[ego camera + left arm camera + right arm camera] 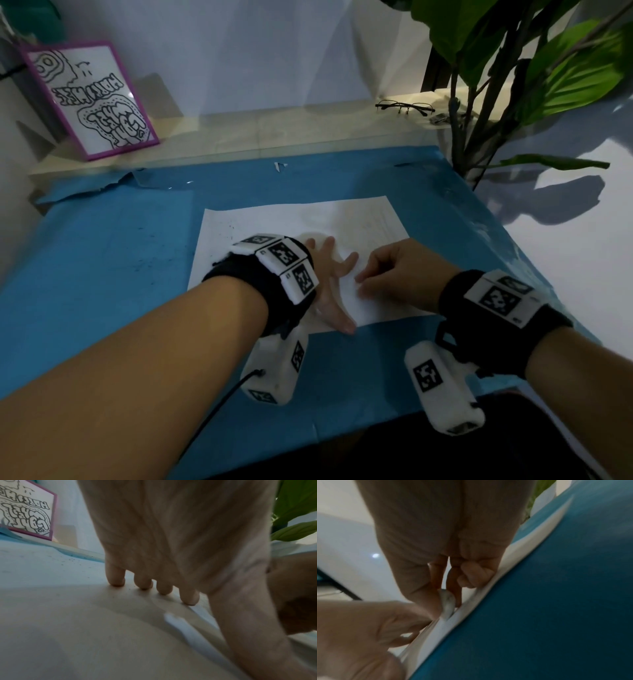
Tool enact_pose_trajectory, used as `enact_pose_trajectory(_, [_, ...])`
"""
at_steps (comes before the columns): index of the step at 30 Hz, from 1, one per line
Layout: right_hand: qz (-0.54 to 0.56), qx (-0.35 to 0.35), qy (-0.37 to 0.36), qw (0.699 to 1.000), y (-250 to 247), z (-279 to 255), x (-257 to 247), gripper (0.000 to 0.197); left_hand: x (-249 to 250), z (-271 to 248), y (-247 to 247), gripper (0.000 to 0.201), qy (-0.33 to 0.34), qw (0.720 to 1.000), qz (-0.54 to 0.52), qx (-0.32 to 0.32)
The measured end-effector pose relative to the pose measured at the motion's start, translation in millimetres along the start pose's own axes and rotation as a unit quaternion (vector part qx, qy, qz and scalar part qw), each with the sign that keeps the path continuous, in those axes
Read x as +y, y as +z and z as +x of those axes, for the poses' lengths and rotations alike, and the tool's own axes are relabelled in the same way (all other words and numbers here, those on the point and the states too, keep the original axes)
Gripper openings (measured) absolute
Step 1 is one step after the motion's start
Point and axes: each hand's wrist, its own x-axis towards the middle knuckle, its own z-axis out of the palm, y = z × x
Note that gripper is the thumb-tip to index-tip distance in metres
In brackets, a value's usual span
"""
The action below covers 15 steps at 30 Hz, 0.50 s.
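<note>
A white sheet of paper [291, 219] lies on the blue table cover [113, 260]. My left hand [334, 274] presses flat on the sheet's near half, fingers spread and straight; its fingertips [116, 580] touch the paper [68, 615]. Just to its right, my right hand [364, 281] has curled fingers down on the sheet near its front edge. In the right wrist view the thumb and fingers of that hand [449, 599] pinch a small white eraser-like piece [447, 601] against the paper [513, 559]. The left thumb lies close beside it.
A purple-framed black-and-white drawing [92, 99] leans on the back ledge at left. Dark-rimmed glasses [404, 106] lie on the ledge at right, beside a leafy plant [513, 68]. The blue cover is torn along its far edge [102, 186]. The table's front edge [342, 435] is near my wrists.
</note>
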Motion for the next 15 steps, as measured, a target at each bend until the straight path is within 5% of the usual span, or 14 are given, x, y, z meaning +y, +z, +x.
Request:
enact_pose_trajectory(3, [-0.039,-0.061,0.014,0.997,-4,-6,-3,0.015,4,-2,-1,0.115,-0.005,1.0,0.003,0.0])
enact_pose_trajectory(7, [0.019,0.015,-0.001,1.0,-2,0,-1,0.007,2,-5,-3,0.112,0.001,1.0,-0.004,0.003])
enact_pose_trajectory(11, [-0.034,-0.063,0.0,0.997,-4,-3,-3,0.013,3,-5,-2,0.113,-0.002,1.0,0.006,0.006])
enact_pose_trajectory(15, [-0.017,0.027,-0.014,0.999,-3,8,-6,0.013,3,-7,-2,0.111,0.005,1.0,-0.003,0.009])
